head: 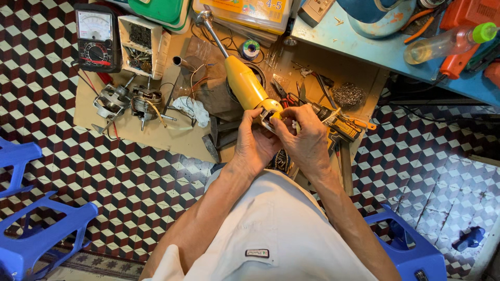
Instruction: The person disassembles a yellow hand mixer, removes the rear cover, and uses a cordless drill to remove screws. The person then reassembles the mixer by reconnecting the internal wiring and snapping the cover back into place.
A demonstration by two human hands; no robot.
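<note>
Two hands up, left hand (253, 139) and right hand (304, 138), both on one yellow hand blender (245, 83); one analogue multimeter (96, 37); two bare motor assemblies (130, 102) side by side; one solder spool (250, 48); one clear bottle (448, 43); two blue plastic stools (31, 229), one (411, 244) on each side.
</note>
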